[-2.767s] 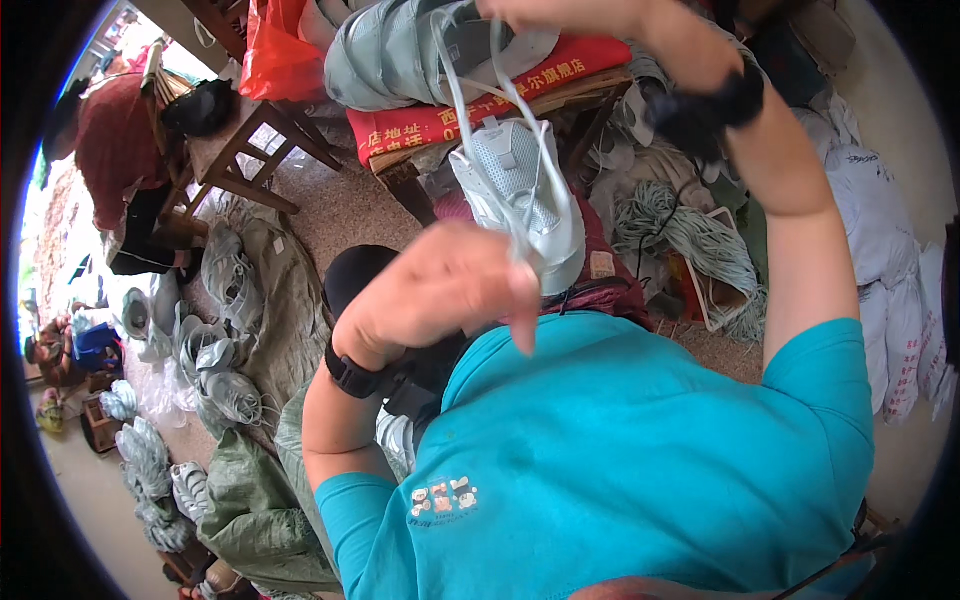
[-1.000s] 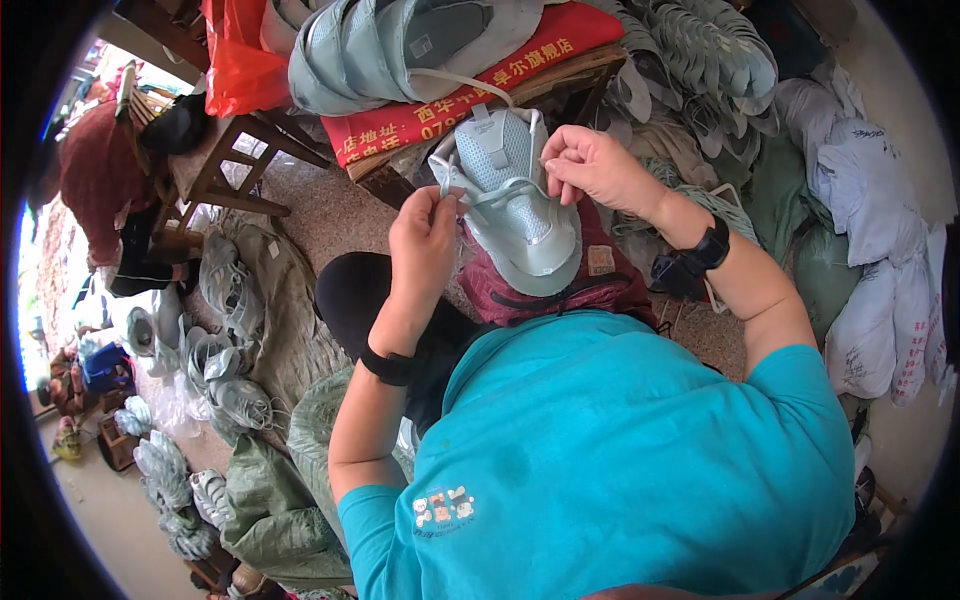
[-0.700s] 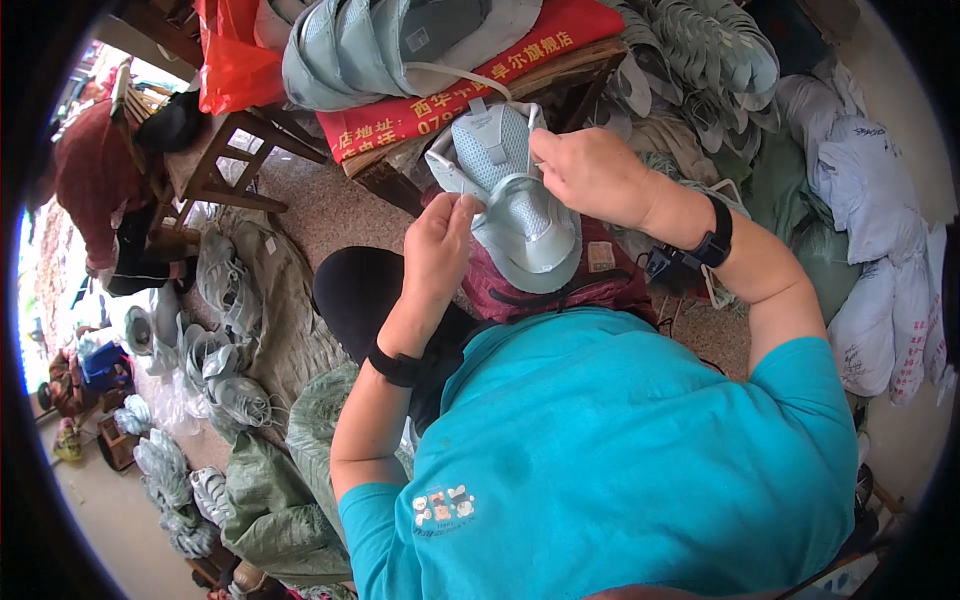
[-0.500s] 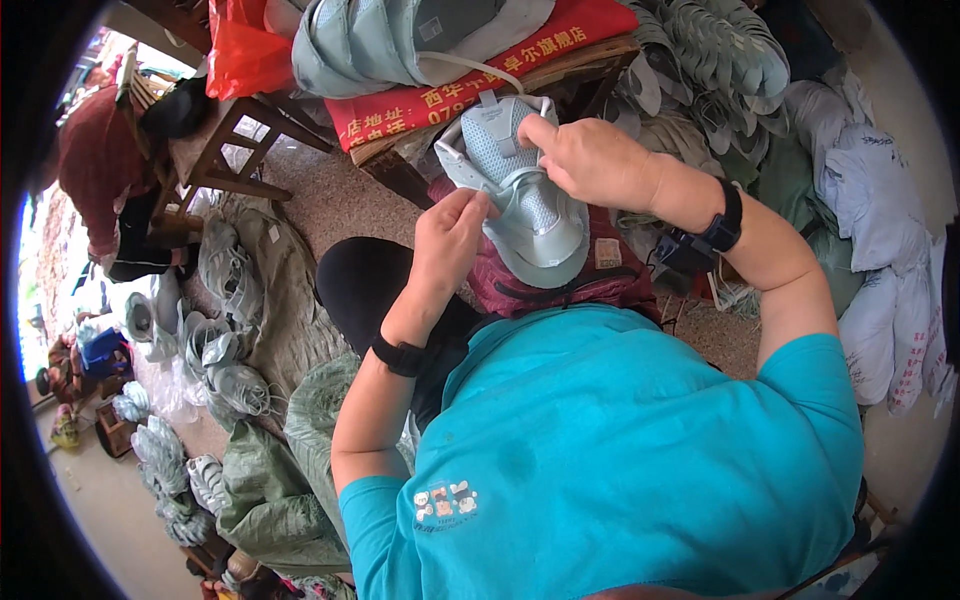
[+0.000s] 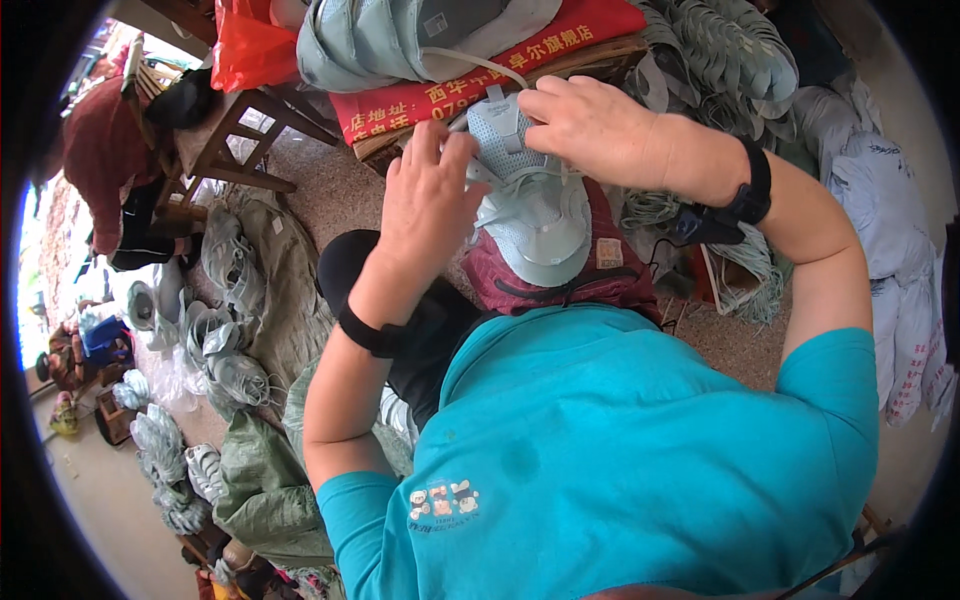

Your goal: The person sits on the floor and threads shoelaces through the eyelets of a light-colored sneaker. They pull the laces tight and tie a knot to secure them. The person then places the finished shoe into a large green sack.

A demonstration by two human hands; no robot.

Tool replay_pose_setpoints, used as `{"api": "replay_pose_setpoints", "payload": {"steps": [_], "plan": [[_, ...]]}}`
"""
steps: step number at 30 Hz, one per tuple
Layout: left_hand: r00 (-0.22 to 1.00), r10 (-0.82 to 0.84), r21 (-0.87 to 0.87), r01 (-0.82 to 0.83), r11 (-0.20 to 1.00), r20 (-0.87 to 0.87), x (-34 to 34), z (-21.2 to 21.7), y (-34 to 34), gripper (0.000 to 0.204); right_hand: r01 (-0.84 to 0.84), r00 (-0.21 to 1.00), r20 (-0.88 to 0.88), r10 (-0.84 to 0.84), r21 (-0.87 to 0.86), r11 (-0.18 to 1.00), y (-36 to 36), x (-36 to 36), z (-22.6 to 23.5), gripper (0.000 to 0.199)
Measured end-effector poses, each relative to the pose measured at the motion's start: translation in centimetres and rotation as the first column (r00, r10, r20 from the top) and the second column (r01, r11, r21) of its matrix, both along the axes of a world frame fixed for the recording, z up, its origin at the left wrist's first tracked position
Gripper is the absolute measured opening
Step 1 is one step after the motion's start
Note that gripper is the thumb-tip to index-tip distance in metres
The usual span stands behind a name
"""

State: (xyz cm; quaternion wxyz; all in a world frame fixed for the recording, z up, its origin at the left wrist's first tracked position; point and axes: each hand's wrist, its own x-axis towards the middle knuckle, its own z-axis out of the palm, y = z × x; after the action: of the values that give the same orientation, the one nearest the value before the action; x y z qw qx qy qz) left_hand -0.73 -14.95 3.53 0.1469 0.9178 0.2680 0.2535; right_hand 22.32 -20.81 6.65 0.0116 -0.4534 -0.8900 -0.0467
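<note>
Head view: between the two hands, a pale blue-grey shoe (image 5: 545, 235) is seen, toe toward the wearer, on maroon fabric (image 5: 622, 278). Since half a second ago, the left hand (image 5: 422, 195) has been raised from the shoe's side to the left of its tongue (image 5: 493, 132); handling seems shifted toward the opening. The right hand (image 5: 600, 130), formerly over the tongue, is now held at its right. Fingers are bent on both; whether anything is pinched cannot be told. Beyond them, nested uppers (image 5: 365, 45) are stacked.
</note>
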Motion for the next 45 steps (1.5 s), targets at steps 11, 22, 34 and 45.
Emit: {"api": "replay_pose_setpoints", "payload": {"steps": [11, 22, 34, 45], "plan": [[0.991, -0.128, -0.247, 0.131, 0.96, 0.028, -0.2, -3.4, 1.8, 0.015, 0.092, 0.77, -0.496, -0.402, -0.537, 0.838, 0.5, 2.2, -2.8, 0.015], [0.847, 0.345, -0.783, 0.126, 0.609, 0.405, 1.1, -4.1, -1.2, 0.024, 0.314, 0.085, -0.751, -0.655, -0.603, 0.733, -0.4, -1.8, -6.9, 0.026], [0.531, 0.326, -0.491, 0.204, 0.847, 0.782, 0.9, 3.0, 0.1, 0.009, -0.395, 0.121, -0.815, -0.567, -0.563, 0.726, 0.7, -5.6, 4.3, 0.024], [0.905, 0.081, -0.545, 0.177, 0.82, 0.417, -1.6, -6.3, -2.7, 0.01, -0.158, 0.31, -0.951, 0.014, -0.037, 0.987, 4.5, -1.1, 17.1, 0.028]]}}
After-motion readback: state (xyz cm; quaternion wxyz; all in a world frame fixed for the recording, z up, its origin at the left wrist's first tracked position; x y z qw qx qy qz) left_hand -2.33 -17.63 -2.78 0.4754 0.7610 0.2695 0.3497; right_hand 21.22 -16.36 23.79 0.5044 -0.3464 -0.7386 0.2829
